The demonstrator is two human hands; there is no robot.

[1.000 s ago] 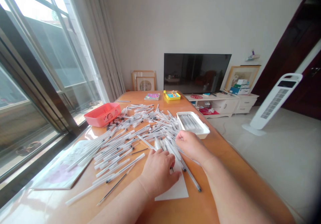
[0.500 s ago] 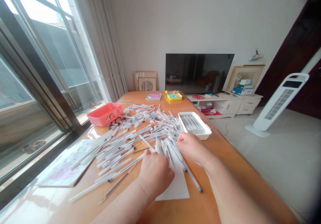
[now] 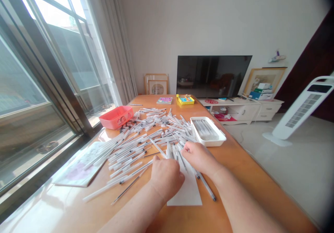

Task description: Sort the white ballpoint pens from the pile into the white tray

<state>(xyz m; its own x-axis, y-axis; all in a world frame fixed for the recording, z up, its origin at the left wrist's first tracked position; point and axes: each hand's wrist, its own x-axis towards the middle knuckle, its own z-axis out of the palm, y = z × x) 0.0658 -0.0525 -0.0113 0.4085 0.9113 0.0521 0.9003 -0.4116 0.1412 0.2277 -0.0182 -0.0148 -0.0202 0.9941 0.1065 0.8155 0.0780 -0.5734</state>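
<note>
My left hand [image 3: 168,175] is closed, knuckles up, over the left edge of a white paper sheet [image 3: 186,193]. A clear pen barrel [image 3: 158,147] slants up-left from behind it; I cannot tell whether the fingers grip it. My right hand [image 3: 198,156] is closed in a pinch above the sheet's far right side, and whatever its fingertips hold is hidden. Between the hands, several clear barrels and a thin dark refill [image 3: 182,160] lie on the sheet. A capped pen [image 3: 207,187] rests beside my right wrist. A large heap of pen parts [image 3: 135,146] spreads ahead and leftward.
On the wooden table [image 3: 250,187], a white tray [image 3: 221,142] of pens stands beyond my right hand. A red basket [image 3: 116,119] and a booklet [image 3: 78,170] are to the left. At the far end lie a yellow box [image 3: 185,101] and a small book [image 3: 164,101].
My right hand has shifted left over the sheet, closer to my left hand. My left hand stays closed in nearly the same place. The whole view has swung slightly left.
</note>
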